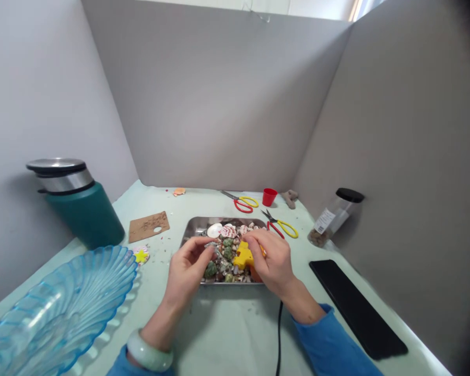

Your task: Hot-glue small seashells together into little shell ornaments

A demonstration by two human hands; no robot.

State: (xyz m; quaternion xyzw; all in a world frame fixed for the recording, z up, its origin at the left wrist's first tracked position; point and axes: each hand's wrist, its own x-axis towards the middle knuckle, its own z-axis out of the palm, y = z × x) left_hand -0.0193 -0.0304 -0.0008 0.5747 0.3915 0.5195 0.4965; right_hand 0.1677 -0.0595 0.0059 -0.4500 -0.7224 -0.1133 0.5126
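My right hand point(272, 258) is closed around a yellow hot glue gun point(243, 256), with its tip pointing down and left over the metal tray point(191, 228). A black cord point(280, 339) runs from below that hand toward the front. My left hand point(190, 261) has thumb and index finger brought together over the tray's left side. Whatever small thing may sit between them is too small to make out. Inside the tray lie a white shell point(214, 230), a striped shell point(227, 231), green rounded pieces point(211, 269) and many small shells.
Left stand a teal bottle point(84, 209), a blue scalloped dish point(70, 308), a brown board point(149, 226) and a yellow-star piece point(141, 256). Behind lie two scissors point(245, 202) point(281, 224) and a red cup point(269, 197). Right are a jar point(335, 216) and a black slab point(356, 308).
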